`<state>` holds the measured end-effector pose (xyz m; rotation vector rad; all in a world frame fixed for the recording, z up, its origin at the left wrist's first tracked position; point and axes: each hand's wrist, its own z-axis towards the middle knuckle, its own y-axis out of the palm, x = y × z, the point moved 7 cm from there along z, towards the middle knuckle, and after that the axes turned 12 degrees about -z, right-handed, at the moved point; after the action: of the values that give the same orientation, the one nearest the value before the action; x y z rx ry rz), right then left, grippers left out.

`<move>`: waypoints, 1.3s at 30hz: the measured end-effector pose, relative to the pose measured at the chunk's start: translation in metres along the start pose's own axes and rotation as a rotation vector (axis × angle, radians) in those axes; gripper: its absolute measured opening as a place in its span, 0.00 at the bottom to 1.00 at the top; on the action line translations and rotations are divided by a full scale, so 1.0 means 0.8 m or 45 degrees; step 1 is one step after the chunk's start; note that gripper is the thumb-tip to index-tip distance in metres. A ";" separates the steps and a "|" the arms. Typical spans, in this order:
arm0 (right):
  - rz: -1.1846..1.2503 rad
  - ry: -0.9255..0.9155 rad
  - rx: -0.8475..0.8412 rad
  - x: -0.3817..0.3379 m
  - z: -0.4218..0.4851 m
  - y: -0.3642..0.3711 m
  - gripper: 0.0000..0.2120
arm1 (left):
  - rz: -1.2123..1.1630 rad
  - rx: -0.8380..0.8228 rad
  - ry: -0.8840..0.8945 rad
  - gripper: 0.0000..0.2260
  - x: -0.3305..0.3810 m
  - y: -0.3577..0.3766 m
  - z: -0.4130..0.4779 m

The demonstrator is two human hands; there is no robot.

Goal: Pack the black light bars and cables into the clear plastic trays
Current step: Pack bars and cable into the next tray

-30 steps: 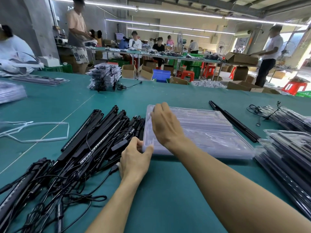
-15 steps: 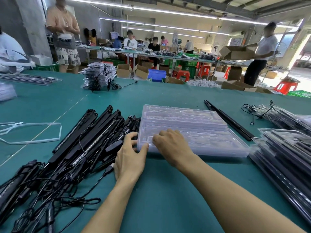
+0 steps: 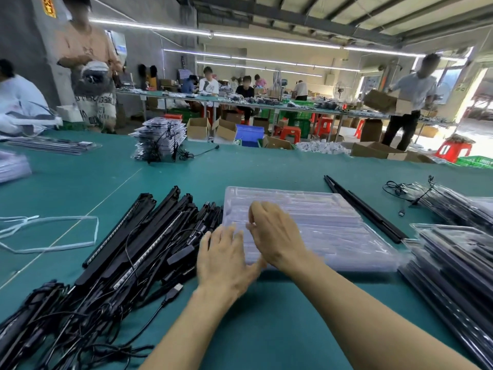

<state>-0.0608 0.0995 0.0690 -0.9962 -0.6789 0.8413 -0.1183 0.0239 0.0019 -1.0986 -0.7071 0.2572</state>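
A white strap loop [image 3: 53, 231] lies at the left of the green bench [image 3: 266, 329], beside a heap of black light bars [image 3: 128, 249] tangled in their cables [image 3: 161, 304]. The worker's left hand [image 3: 226, 265] is blurred, its fingers spread and straight. It sits at the near left corner of a stack of clear plastic trays [image 3: 333, 222]. The right hand [image 3: 277, 236] rests on top of the stack with fingertips bent down; whether they have caught a tray cannot be told. The step appears to be freeing one tray from the nested stack. It would go best with the left hand pinning the stack while the right lifts only the top rim, slowly, since thin trays likely cling together. Two loose bars [image 3: 368, 212] lie just right of the stack, and filled trays [image 3: 453, 265] are piled at far right.
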 end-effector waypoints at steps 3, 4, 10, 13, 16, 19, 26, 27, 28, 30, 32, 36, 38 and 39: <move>0.074 -0.020 -0.035 0.003 0.005 0.005 0.08 | 0.004 -0.306 -0.070 0.58 -0.005 0.018 0.023; 0.096 -0.027 -0.051 0.003 0.006 0.006 0.08 | 0.006 -0.347 -0.080 0.60 -0.008 0.022 0.029; 0.266 0.165 0.221 0.058 0.055 -0.077 0.13 | 0.067 -0.338 -0.079 0.64 -0.013 0.023 0.036; 0.320 0.334 0.622 0.126 0.078 -0.172 0.14 | 0.088 -0.358 -0.077 0.63 -0.013 0.022 0.037; 0.098 0.383 0.852 0.161 0.071 -0.232 0.10 | 0.081 -0.386 -0.091 0.63 -0.012 0.021 0.037; -0.091 0.240 0.886 0.137 0.055 -0.237 0.09 | 0.045 -0.372 -0.104 0.63 -0.015 0.021 0.035; -0.234 0.031 0.639 0.043 0.003 -0.170 0.04 | 0.068 -0.093 -0.114 0.58 -0.012 0.011 0.020; -0.233 0.027 0.580 0.031 -0.008 -0.157 0.04 | 0.088 -0.026 -0.121 0.56 -0.011 0.007 0.016; -0.233 0.028 0.516 0.019 -0.020 -0.145 0.05 | 0.111 0.016 -0.134 0.53 -0.010 0.005 0.012; -0.222 0.020 0.402 -0.004 -0.045 -0.123 0.11 | 0.148 0.024 -0.165 0.45 -0.008 0.002 0.009; -0.229 -0.027 0.330 -0.026 -0.069 -0.108 0.17 | 0.226 0.007 -0.161 0.28 -0.004 0.001 0.009; -0.127 -0.097 0.220 -0.051 -0.103 -0.089 0.17 | 0.276 -0.038 -0.107 0.16 -0.013 0.006 -0.010; -0.110 -0.083 0.157 -0.055 -0.113 -0.081 0.15 | 0.250 -0.071 -0.054 0.18 -0.025 0.016 -0.032; -0.115 -0.073 0.154 -0.056 -0.119 -0.077 0.14 | 0.165 -0.029 -0.035 0.18 -0.031 0.015 -0.042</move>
<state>0.0107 0.0019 0.0827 -0.8298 -0.7086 0.8246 -0.1142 -0.0078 -0.0272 -1.1663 -0.6650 0.3763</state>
